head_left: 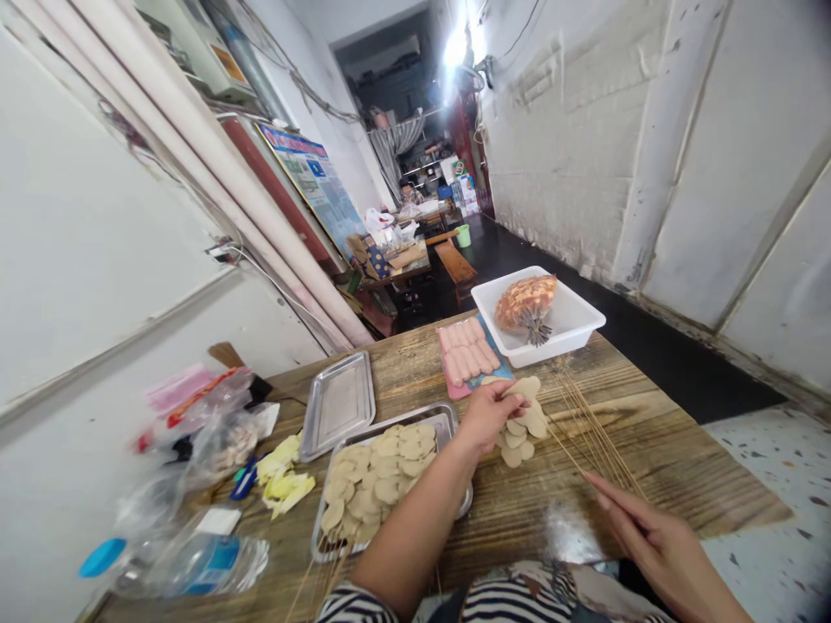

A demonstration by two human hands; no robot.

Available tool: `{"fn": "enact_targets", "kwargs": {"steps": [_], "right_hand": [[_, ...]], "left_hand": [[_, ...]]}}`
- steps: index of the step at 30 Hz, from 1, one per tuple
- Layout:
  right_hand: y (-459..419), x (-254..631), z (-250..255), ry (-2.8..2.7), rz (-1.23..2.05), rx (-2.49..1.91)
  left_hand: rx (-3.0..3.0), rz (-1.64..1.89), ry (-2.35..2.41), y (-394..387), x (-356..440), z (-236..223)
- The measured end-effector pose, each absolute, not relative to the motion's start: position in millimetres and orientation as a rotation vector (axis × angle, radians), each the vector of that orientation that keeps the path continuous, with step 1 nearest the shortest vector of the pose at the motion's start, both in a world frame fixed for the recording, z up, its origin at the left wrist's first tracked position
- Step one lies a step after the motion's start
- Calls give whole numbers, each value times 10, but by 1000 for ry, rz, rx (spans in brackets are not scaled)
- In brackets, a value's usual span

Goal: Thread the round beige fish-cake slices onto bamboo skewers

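Observation:
My left hand (492, 417) is closed on thin, round beige slices (531, 405) at the middle of the wooden table. More loose slices lie just under its fingers. My right hand (653, 532) pinches a thin bamboo skewer (566, 447), whose far end reaches the held slices; whether it has pierced them I cannot tell. Several more skewers (607, 433) lie on the table beyond my right fingers. Left of my left forearm, a metal tray (449, 418) holds a heap of the same slices, with skewers sticking out at its near edge.
Pink sausages (468, 350) in a flat pack lie beside a white plastic tub (577, 324) holding a bunch of loaded skewers. A second metal tray (338, 402) is behind the heap. Plastic bags, yellow scraps (286, 484) and a water bottle (208, 562) crowd the left side.

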State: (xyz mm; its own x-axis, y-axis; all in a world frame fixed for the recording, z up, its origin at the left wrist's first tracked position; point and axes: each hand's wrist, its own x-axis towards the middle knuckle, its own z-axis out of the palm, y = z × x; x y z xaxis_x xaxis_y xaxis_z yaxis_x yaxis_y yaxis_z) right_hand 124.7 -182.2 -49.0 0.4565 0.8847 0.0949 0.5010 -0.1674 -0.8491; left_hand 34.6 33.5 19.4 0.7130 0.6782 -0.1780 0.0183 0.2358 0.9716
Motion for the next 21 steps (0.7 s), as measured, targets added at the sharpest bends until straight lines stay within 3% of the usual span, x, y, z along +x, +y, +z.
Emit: {"fn": "enact_targets", "kwargs": {"steps": [21], "right_hand": [[-1761, 1222, -420, -1174, 493, -1790]], "left_hand": [[1498, 595, 685, 338, 373, 86]]}}
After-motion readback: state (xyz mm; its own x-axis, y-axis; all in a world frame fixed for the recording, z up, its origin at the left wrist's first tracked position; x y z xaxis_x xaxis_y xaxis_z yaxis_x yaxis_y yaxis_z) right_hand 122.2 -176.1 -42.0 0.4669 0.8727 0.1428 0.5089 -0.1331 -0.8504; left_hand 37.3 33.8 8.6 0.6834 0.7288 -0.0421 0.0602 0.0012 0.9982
